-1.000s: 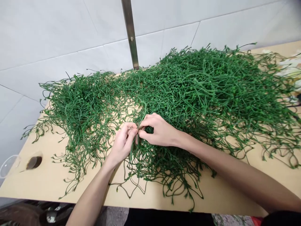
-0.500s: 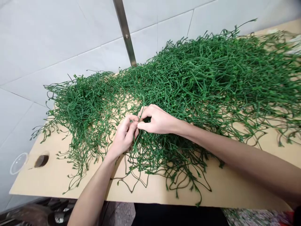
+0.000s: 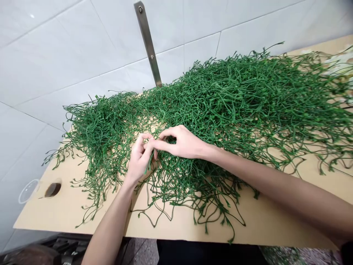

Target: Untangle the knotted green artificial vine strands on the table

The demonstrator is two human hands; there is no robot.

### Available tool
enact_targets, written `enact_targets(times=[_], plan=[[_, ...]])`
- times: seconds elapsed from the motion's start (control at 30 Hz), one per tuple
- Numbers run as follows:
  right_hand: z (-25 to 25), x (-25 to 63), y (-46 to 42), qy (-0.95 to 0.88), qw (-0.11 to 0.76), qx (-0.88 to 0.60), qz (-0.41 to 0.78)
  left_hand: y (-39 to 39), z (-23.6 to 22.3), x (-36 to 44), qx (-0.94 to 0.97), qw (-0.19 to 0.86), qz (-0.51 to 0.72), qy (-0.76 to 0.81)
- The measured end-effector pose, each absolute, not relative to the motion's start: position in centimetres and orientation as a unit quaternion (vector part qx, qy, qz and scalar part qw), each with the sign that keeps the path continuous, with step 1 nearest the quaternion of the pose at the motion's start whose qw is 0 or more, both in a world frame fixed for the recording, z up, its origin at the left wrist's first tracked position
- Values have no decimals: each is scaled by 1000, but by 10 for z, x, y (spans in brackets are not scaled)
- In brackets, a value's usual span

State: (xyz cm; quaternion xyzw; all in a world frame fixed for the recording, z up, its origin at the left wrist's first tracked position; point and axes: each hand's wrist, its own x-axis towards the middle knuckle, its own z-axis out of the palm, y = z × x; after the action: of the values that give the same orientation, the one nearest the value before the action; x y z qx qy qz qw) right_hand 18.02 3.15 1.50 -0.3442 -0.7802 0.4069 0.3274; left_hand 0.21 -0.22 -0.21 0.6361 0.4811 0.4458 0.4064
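A big tangled heap of thin green plastic vine stems (image 3: 234, 99) covers most of a tan cardboard-topped table (image 3: 63, 202). My left hand (image 3: 140, 159) is closed, pinching a green stem near the heap's front edge. My right hand (image 3: 182, 141) meets it from the right, thumb and forefinger pinched on the same stem. Both hands touch at the fingertips, over the loose strands that trail toward the table's near edge.
A white tiled wall (image 3: 55, 55) runs behind the table, with a slanted metal bar (image 3: 149, 44) fixed to it. A clear plastic cup (image 3: 27, 190) sits at the table's left end beside a hole (image 3: 53, 189) in the board. Pale objects (image 3: 343, 68) lie far right.
The view shifted slightly down and left. My hands stayed together on the stem, the left fingers curling tighter round it and both hands drifting a little left.
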Motion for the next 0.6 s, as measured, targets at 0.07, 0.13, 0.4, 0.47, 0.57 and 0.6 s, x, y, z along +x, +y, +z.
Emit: enact_targets(times=[0.07, 0.13, 0.4, 0.47, 0.57, 0.6], plan=[[13, 178, 29, -781, 315, -350, 410, -3, -2, 4, 636, 419, 439, 476], [11, 177, 29, -773, 320, -346, 424, -3, -2, 5, 628, 447, 435, 465], [8, 183, 37, -801, 322, -318, 391, -3, -3, 2, 647, 413, 408, 494], [6, 183, 37, -827, 321, -318, 334, -4, -3, 2, 651, 405, 404, 499], [2, 181, 35, -870, 307, -303, 241, -4, -2, 3, 643, 410, 420, 492], [1, 180, 34, -879, 301, -296, 221, -4, -2, 3, 639, 415, 426, 487]])
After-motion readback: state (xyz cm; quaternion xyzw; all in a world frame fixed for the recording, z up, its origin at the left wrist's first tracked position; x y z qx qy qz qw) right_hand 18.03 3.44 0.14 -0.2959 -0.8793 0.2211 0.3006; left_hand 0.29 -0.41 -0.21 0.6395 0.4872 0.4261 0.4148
